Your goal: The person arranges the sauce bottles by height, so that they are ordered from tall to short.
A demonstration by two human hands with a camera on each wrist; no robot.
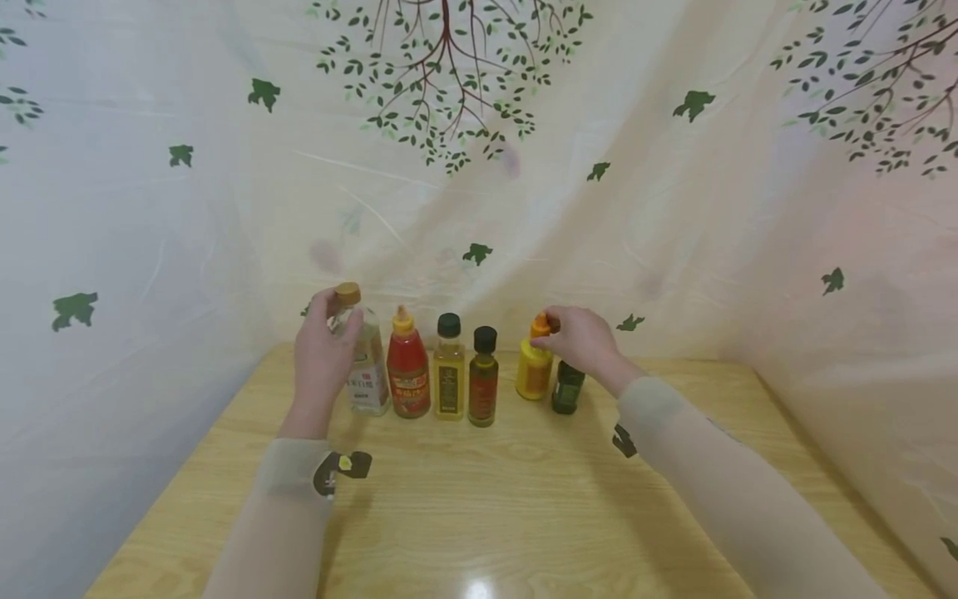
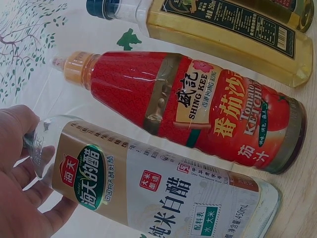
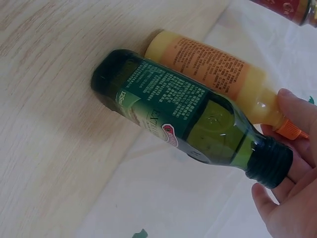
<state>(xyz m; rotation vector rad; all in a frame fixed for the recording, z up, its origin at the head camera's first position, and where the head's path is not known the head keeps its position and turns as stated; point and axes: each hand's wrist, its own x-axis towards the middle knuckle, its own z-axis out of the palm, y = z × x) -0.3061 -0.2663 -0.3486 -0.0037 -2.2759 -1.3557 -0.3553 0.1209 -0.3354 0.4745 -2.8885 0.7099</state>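
My left hand (image 1: 323,353) grips the upper part of a clear white vinegar bottle (image 2: 153,178) with a gold cap, which stands at the left end of a row. Right beside it is a red ketchup bottle (image 2: 198,109) with a yellow-orange nozzle cap. On the other side, my right hand (image 1: 587,341) pinches a yellow squeeze bottle (image 3: 213,69) near its orange cap. A small dark green olive oil bottle (image 3: 168,109) stands close by, partly under that hand in the head view. Some right-hand fingers lie behind its black cap in the right wrist view; contact there is unclear.
Between the hands stand a square bottle of yellow oil (image 1: 450,374) with a dark green cap and a slim dark bottle (image 1: 483,383) with a red label. All rest near the back of a wooden table (image 1: 464,499). A leaf-patterned curtain (image 1: 479,200) hangs behind.
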